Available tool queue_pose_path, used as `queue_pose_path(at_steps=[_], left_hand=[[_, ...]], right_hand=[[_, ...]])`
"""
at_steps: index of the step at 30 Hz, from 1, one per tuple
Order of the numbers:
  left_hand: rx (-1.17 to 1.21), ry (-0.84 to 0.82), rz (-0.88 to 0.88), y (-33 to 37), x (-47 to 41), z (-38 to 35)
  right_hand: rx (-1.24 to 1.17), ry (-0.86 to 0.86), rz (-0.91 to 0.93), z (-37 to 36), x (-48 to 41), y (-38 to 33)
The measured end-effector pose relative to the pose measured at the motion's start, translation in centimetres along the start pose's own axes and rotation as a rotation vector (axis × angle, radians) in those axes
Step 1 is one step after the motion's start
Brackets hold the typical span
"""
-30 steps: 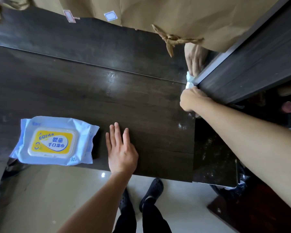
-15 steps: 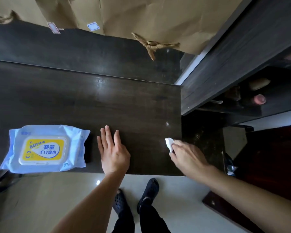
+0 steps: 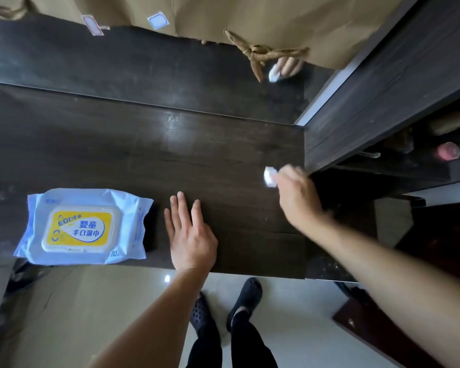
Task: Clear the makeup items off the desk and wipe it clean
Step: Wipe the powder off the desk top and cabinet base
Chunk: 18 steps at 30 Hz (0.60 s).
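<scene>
This was a home dressing corner: a mirror (image 3: 144,62) backed the dark wooden worktop (image 3: 117,144) beyond the left hand (image 3: 191,240), bottles (image 3: 448,151) sat on a shelf (image 3: 398,166) right of the right hand (image 3: 298,197), and glossy floor tiles (image 3: 290,301) lay below both.

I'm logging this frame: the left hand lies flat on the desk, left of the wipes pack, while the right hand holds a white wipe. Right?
Not quite: the head view shows the left hand flat on the desk, right of the wipes pack. The right hand does hold a white wipe.
</scene>
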<state>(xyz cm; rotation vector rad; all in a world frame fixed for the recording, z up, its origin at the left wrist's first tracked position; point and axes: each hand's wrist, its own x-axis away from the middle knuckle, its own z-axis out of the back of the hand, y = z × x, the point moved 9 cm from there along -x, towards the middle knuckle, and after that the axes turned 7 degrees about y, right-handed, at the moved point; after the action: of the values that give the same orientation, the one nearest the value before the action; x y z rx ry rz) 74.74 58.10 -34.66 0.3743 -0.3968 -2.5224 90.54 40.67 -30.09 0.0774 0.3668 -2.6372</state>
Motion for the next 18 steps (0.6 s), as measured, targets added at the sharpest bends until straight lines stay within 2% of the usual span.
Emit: queue_pose_path(at_steps=[4, 6, 9, 12, 14, 16, 18], left_hand=[[0.010, -0.011, 0.005, 0.2, -0.1, 0.1], [0.016, -0.014, 0.009, 0.2, -0.1, 0.2], [0.015, -0.010, 0.007, 0.2, -0.2, 0.2], [0.014, -0.015, 0.003, 0.2, -0.1, 0.2], [0.006, -0.022, -0.004, 0.2, -0.1, 0.1], [-0.004, -0.027, 0.007, 0.1, -0.1, 0.0], [-0.004, -0.037, 0.015, 0.2, -0.1, 0.1]], right_hand=[[-0.274, -0.177, 0.109, 0.3, 10.8, -3.0], [-0.324, -0.238, 0.139, 0.4, 9.4, -3.2], [-0.270, -0.012, -0.023, 1.2, 1.0, 0.1], [-0.146, 0.061, -0.160, 0.4, -1.2, 2.6], [-0.183, 0.048, -0.073, 0.0, 3.1, 0.6], [-0.275, -0.067, 0.054, -0.2, 8.4, -2.5], [-0.359, -0.179, 0.134, -0.4, 10.1, -4.1]])
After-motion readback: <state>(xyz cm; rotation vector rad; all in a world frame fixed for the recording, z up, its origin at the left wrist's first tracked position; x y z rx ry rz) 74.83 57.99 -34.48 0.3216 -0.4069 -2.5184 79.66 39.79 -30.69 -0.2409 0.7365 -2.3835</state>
